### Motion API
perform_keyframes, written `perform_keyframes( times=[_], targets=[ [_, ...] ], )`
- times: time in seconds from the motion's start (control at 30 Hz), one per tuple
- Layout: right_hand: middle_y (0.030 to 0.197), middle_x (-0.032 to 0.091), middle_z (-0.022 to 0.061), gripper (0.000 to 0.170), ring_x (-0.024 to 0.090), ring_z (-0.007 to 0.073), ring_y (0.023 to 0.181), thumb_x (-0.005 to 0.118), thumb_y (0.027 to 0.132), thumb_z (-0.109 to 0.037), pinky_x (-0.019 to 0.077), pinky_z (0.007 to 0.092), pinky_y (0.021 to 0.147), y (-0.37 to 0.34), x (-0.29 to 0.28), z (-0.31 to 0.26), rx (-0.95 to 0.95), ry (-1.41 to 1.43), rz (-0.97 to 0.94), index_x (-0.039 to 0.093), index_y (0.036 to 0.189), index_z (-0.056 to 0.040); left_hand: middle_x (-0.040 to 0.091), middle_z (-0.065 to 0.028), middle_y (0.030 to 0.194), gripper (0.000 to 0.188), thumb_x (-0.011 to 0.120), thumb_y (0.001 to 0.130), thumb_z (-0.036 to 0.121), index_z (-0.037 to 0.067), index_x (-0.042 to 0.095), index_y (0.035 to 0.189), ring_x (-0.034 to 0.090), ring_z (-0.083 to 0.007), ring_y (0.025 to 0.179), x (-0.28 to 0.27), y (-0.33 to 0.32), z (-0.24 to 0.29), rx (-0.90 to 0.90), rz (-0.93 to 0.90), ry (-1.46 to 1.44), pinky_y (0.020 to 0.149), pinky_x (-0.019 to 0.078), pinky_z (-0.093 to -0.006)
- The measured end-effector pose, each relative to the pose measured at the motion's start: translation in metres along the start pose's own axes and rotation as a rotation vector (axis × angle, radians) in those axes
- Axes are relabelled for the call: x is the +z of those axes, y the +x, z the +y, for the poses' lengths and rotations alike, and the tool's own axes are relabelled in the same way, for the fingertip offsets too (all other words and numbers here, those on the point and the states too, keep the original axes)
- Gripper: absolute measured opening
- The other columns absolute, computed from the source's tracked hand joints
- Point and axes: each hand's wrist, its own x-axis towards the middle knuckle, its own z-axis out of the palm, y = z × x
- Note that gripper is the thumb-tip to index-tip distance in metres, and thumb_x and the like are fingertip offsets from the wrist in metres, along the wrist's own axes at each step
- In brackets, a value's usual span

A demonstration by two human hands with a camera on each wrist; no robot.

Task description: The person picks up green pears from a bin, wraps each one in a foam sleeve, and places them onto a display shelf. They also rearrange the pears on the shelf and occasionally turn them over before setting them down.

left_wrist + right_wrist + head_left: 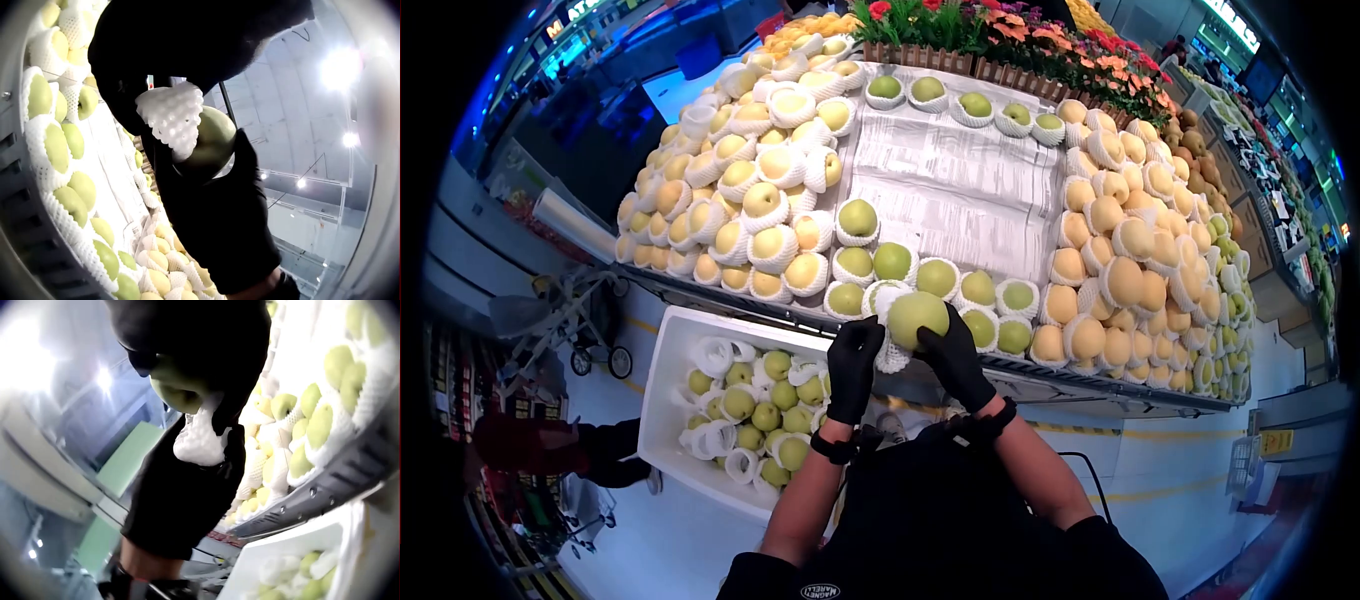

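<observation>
In front of the display's near edge, my right hand (956, 362) grips a large round green pear (917, 318). My left hand (853, 360) pinches a white foam net sleeve (891, 356) against the pear's left side. In the left wrist view the bumpy sleeve (172, 115) covers one end of the pear (214, 147), and the rest of its skin is bare. The right wrist view shows the sleeve (200, 444) bunched at the left hand's fingers, with the pear (176, 394) partly hidden by the right hand. Both hands wear black gloves.
Green pears in foam nets (891, 261) line the near edge of a paper-lined display (950, 190). Heaps of yellow fruit (770, 245) flank it, with flowers (920, 30) behind. Below left stands a white foam box (664, 390) of pears and loose nets. A person (530, 445) and stroller (550, 320) are further left.
</observation>
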Motion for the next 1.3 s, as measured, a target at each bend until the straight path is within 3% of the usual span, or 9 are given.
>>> perform_keyframes(
  times=[0.1,0.2,0.4,0.47,0.53,0.6,0.67,0.87,1.3],
  targets=[
    [0.119,0.057,0.0136,0.064,0.057,0.0222,0.111,0.077,0.077,-0.020,0.0497,0.0356,0.091,-0.004,0.005,-0.010,0.374,0.963,-0.075,0.044,0.129,-0.0014,0.066,-0.0055,0.091,0.019,0.069,0.087,0.014,0.000,0.065,0.098,0.060,-0.0130,0.084,-0.003,-0.002,0.001,-0.008,-0.092,0.031,0.078,0.0481,-0.0283],
    [0.116,0.060,0.0104,0.058,0.060,0.0198,0.105,0.079,0.075,-0.015,0.0507,0.0340,0.088,-0.010,0.004,-0.024,-0.335,-0.474,-0.075,0.046,0.121,-0.0010,0.066,-0.0053,0.090,0.018,0.069,0.087,0.014,0.000,0.065,0.098,0.059,-0.0131,0.084,-0.006,-0.002,0.006,-0.080,-0.047,-0.043,0.078,0.0479,-0.0284],
    [0.112,0.062,0.0114,0.064,0.062,0.0229,0.098,0.083,0.071,-0.018,0.0477,0.0359,0.092,-0.022,0.002,-0.022,-0.252,-0.355,-0.108,0.046,0.121,-0.0016,0.062,-0.0032,0.092,0.015,0.060,0.093,0.014,0.001,0.062,0.100,0.056,-0.0121,0.088,-0.021,-0.005,-0.005,-0.111,0.031,-0.118,0.081,0.0451,-0.0279],
    [0.111,0.063,0.0104,0.065,0.062,0.0220,0.099,0.082,0.071,-0.017,0.0495,0.0360,0.089,-0.019,-0.005,0.007,0.180,0.358,-0.081,0.046,0.122,-0.0013,0.062,-0.0032,0.093,0.013,0.060,0.093,0.012,0.001,0.061,0.100,0.056,-0.0119,0.088,-0.033,-0.004,-0.015,-0.021,0.080,-0.050,0.081,0.0452,-0.0277],
    [0.113,0.062,0.0106,0.068,0.061,0.0212,0.102,0.082,0.073,-0.017,0.0500,0.0359,0.088,-0.020,-0.005,-0.003,0.211,0.289,-0.137,0.043,0.126,-0.0007,0.061,-0.0027,0.093,0.010,0.062,0.092,0.009,0.002,0.060,0.099,0.055,-0.0116,0.088,-0.054,-0.003,-0.031,0.020,0.159,-0.008,0.081,0.0456,-0.0276],
    [0.119,0.059,0.0120,0.074,0.058,0.0205,0.109,0.082,0.075,-0.018,0.0494,0.0357,0.091,-0.029,-0.009,-0.024,-0.186,-0.540,-0.241,0.038,0.131,0.0001,0.061,-0.0020,0.092,0.010,0.062,0.092,0.010,0.002,0.060,0.098,0.055,-0.0115,0.088,-0.071,-0.003,-0.038,0.038,0.229,0.041,0.080,0.0458,-0.0282],
    [0.128,0.051,0.0143,0.080,0.051,0.0240,0.118,0.081,0.074,-0.021,0.0466,0.0372,0.096,-0.024,-0.016,-0.004,0.178,0.403,-0.263,0.036,0.137,-0.0008,0.056,-0.0026,0.086,0.013,0.063,0.090,0.014,0.006,0.054,0.096,0.053,-0.0101,0.072,-0.084,-0.009,-0.036,-0.184,0.291,-0.066,0.065,0.0457,-0.0256],
    [0.129,0.049,0.0139,0.087,0.050,0.0252,0.121,0.085,0.065,-0.018,0.0441,0.0367,0.100,-0.030,-0.005,-0.026,-0.266,-0.502,-0.094,0.038,0.137,-0.0049,0.055,-0.0015,0.088,0.011,0.060,0.089,0.009,0.006,0.051,0.094,0.055,-0.0116,0.080,-0.112,-0.026,-0.049,-0.224,0.200,-0.248,0.071,0.0480,-0.0261],
    [0.125,0.052,0.0176,0.086,0.056,0.0294,0.115,0.086,0.065,-0.019,0.0482,0.0393,0.094,-0.035,0.035,-0.029,-0.394,-0.618,-0.105,0.039,0.134,-0.0037,0.053,-0.0138,0.128,0.070,0.063,0.083,-0.002,0.001,0.032,0.146,0.058,-0.0216,0.110,-0.081,-0.033,0.008,-0.194,-0.165,-0.261,0.089,0.0511,-0.0302]
  ],
)
